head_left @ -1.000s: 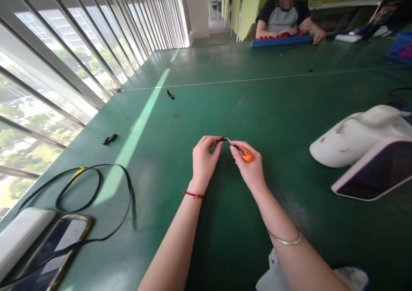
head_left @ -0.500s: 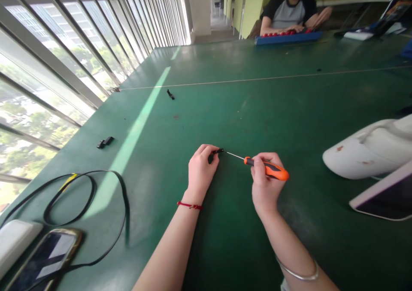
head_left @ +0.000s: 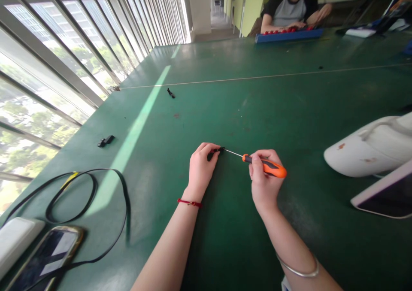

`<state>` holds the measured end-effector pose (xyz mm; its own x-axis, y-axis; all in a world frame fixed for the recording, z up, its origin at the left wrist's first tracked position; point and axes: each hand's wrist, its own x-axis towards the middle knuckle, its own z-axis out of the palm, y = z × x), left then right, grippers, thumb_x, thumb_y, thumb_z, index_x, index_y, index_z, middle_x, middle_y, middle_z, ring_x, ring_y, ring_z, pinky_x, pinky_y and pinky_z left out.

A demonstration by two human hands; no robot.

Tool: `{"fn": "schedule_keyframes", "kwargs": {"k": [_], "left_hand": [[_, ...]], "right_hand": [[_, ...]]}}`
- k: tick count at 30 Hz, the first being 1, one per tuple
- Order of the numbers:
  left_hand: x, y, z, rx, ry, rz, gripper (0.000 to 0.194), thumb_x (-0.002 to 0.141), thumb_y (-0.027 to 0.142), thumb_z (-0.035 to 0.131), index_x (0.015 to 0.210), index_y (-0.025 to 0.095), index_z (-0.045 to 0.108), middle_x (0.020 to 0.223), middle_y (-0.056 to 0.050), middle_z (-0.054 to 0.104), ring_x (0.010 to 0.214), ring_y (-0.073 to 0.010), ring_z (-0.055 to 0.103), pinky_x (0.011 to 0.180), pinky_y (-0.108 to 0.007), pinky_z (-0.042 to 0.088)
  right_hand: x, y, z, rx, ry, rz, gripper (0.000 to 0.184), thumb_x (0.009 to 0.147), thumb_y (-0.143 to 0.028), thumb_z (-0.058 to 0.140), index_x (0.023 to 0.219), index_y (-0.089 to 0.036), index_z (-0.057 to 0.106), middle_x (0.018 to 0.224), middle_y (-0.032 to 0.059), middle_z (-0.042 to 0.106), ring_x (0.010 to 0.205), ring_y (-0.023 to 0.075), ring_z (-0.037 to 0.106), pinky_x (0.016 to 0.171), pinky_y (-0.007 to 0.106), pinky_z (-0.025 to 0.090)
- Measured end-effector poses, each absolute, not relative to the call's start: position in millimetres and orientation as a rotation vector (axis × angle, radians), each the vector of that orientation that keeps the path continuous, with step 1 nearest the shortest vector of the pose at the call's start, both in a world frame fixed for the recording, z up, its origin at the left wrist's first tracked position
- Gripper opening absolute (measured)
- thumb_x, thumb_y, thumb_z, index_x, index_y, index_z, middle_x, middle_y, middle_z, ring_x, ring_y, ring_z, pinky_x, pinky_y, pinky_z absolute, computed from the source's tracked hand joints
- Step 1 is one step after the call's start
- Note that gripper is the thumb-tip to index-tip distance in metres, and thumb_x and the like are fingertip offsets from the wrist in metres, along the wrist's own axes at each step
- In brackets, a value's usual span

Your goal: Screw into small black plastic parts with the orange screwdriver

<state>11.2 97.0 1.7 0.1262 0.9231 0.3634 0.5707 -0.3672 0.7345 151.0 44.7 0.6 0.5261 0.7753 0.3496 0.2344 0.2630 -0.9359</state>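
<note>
My left hand [head_left: 202, 164] pinches a small black part [head_left: 215, 152] between thumb and fingers, low over the green table [head_left: 199, 115]. What kind of part it is I cannot make out, since the fingers cover much of it. My right hand [head_left: 265, 179] is closed around the orange and black handle of a screwdriver [head_left: 268, 167]. Its thin shaft points left, and the tip meets or nearly meets the end of the black part.
Small black pieces [head_left: 105, 141] and another black piece [head_left: 171, 93] lie to the left. A looped black cable [head_left: 127, 196], a phone [head_left: 72, 235] and a white box [head_left: 27, 226] are at near left. White devices [head_left: 363, 149] stand right. Across the table a person sits behind a blue tray [head_left: 289, 35].
My right hand has drawn back to the right and regripped the screwdriver by its handle, baring the shaft. Over the last half second the tip came slightly closer to the black part.
</note>
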Motion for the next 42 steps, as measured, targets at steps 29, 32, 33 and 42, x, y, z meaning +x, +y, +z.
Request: {"fn": "schedule_keyframes", "kwargs": {"k": [29,32,33,42], "left_hand": [[10.2,98.6,-0.4,1.957,1.377,1.170,0.013,0.083,0.016,0.059,0.090,0.019,0.069,0.091,-0.003,0.069,0.079,-0.0144,0.064,0.076,-0.027,0.053],[10.3,98.5,0.3,1.943,1.373,1.171,0.011,0.082,0.016,0.059,0.086,0.018,0.069,0.090,-0.003,0.069,0.079,-0.0143,0.064,0.076,-0.027,0.053],[10.3,98.4,0.6,1.935,1.373,1.171,0.011,0.082,0.016,0.059,0.085,0.018,0.069,0.089,-0.003,0.069,0.079,-0.0143,0.064,0.076,-0.027,0.053],[7.9,100.8,-0.9,1.909,1.353,1.140,0.009,0.082,0.016,0.059,0.085,0.018,0.067,0.090,-0.003,0.068,0.079,-0.0146,0.064,0.077,-0.028,0.052]], "right_hand": [[153.3,46.4,0.3,-1.212,-0.900,0.517,0.014,0.083,-0.028,0.056,0.074,-0.019,0.053,0.060,-0.0050,0.049,0.046,0.0074,0.048,0.042,0.021,0.035],[153.3,46.6,-0.1,-1.203,-0.895,0.503,0.014,0.083,-0.029,0.057,0.073,-0.019,0.053,0.061,-0.0049,0.049,0.047,0.0075,0.048,0.043,0.021,0.035],[153.4,46.7,-0.4,-1.202,-0.893,0.506,0.015,0.083,-0.029,0.057,0.073,-0.019,0.053,0.061,-0.0048,0.049,0.047,0.0076,0.049,0.043,0.021,0.036],[152.2,45.1,6.6,-1.241,-0.915,0.495,0.019,0.082,-0.032,0.059,0.071,-0.018,0.054,0.054,-0.0062,0.047,0.046,0.0080,0.049,0.045,0.021,0.039]]}}
